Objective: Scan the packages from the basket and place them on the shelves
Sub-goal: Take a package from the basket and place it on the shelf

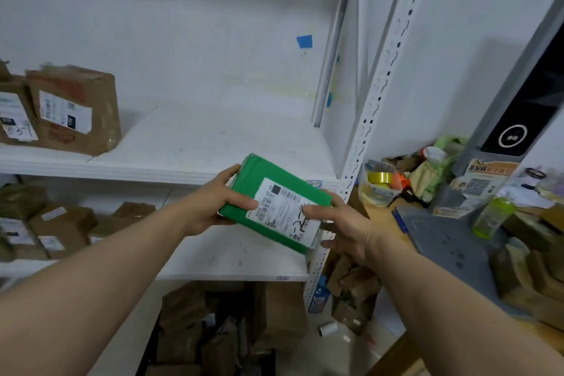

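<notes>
The left hand [210, 204] grips the left edge of the green package [258, 172], thumb on top, and the right hand [345, 229] pinches its near right corner, thumb on the label. The package hangs tilted in the air just before the shelf [213, 137] edge. Pushed in at this slant, its far corner could catch the lip and slip from the light right-hand hold, or go left into the brown boxes [73, 110].

l hand [210, 207] & r hand [345, 232] bare, forearms [106, 278] bare to frame edge.

One green package [274, 201], one left hand [210, 207], one right hand [348, 229], one tape roll [380, 178].
</notes>
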Tool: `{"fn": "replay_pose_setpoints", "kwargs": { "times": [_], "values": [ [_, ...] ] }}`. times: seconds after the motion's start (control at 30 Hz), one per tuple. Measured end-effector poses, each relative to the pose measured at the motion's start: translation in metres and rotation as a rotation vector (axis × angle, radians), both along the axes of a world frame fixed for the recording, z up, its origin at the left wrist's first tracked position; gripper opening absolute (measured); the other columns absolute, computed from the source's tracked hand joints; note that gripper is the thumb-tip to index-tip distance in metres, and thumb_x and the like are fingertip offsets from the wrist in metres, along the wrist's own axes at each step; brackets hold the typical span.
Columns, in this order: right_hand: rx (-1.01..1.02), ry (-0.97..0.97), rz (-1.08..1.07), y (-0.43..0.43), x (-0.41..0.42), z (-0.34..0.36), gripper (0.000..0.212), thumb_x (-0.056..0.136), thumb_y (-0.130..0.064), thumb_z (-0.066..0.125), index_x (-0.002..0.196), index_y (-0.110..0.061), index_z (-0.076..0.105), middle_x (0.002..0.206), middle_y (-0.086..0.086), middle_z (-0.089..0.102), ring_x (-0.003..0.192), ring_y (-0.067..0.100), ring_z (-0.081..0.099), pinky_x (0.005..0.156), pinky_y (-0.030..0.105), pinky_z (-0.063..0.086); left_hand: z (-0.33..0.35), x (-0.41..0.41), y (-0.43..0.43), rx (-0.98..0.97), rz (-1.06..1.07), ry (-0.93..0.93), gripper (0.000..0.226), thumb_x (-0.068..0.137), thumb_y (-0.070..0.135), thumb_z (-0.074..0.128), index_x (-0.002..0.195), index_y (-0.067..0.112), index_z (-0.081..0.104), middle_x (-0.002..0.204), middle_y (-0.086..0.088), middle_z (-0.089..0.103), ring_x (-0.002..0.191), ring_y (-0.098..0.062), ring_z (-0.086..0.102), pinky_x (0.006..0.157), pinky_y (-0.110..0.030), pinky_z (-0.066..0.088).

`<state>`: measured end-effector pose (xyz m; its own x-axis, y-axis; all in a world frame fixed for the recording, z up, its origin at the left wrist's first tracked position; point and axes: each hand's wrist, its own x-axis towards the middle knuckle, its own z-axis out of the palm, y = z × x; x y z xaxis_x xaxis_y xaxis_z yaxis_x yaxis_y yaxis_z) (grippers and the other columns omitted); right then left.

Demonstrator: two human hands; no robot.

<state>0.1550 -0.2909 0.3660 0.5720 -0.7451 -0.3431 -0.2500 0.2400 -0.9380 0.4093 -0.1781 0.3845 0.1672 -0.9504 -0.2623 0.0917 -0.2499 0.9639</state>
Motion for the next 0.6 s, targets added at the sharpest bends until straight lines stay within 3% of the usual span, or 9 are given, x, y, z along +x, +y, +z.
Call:
{"fn": "replay_pose_setpoints", "kwargs": {
  "times": [0.07, 0.23, 0.37, 0.47, 0.6],
  "values": [
    [-0.039, 0.029, 0.055, -0.004, 0.008, 0.014, 0.123, 0.048, -0.037, 0.097, 0.152, -0.039, 0.031, 0.142, 0.005, 0.056, 0.128, 0.031, 0.054, 0.113, 0.060, 0.034, 0.014, 0.007, -0.006, 0.013, -0.080, -0.099, 0.113, 0.062, -0.005, 0.086, 0.150, 0.043, 0.034, 0.117, -0.007, 0.072, 0.104, -0.033, 0.071, 0.094, -0.049, 0.057],
    [-0.088, 0.119, 0.228, -0.008, 0.031, 0.048, 0.103, 0.071, -0.012, 0.089, 0.154, -0.029, 0.030, 0.132, 0.008, 0.063, 0.109, 0.033, 0.070, 0.100, 0.052, 0.054, 0.050, 0.016, -0.024, -0.001, -0.221, -0.270, 0.120, 0.053, 0.004, 0.086, 0.152, 0.041, 0.031, 0.124, -0.002, 0.064, 0.107, -0.029, 0.069, 0.097, -0.050, 0.055],
    [-0.090, 0.120, 0.204, -0.015, 0.036, 0.055, 0.098, 0.074, -0.008, 0.087, 0.152, -0.030, 0.033, 0.127, 0.009, 0.067, 0.105, 0.029, 0.073, 0.095, 0.046, 0.058, 0.070, 0.025, -0.038, -0.036, -0.302, -0.339, 0.116, 0.052, 0.008, 0.086, 0.151, 0.039, 0.035, 0.122, 0.001, 0.063, 0.108, -0.026, 0.067, 0.101, -0.048, 0.053],
    [-0.038, 0.062, 0.158, -0.025, 0.032, 0.052, 0.103, 0.066, -0.014, 0.093, 0.150, -0.027, 0.034, 0.125, 0.015, 0.070, 0.110, 0.035, 0.070, 0.099, 0.054, 0.053, 0.071, 0.027, -0.051, -0.094, -0.276, -0.259, 0.119, 0.057, 0.009, 0.087, 0.155, 0.038, 0.025, 0.125, 0.003, 0.063, 0.108, -0.025, 0.068, 0.100, -0.044, 0.053],
    [0.034, -0.044, 0.072, -0.033, 0.015, 0.045, 0.108, 0.057, -0.027, 0.099, 0.147, -0.019, 0.040, 0.128, 0.018, 0.068, 0.118, 0.038, 0.066, 0.103, 0.058, 0.049, 0.051, 0.024, -0.070, -0.128, -0.249, 0.009, 0.124, 0.067, 0.001, 0.086, 0.159, 0.030, 0.008, 0.131, -0.003, 0.065, 0.116, -0.022, 0.064, 0.101, -0.036, 0.049]
  ]
}}
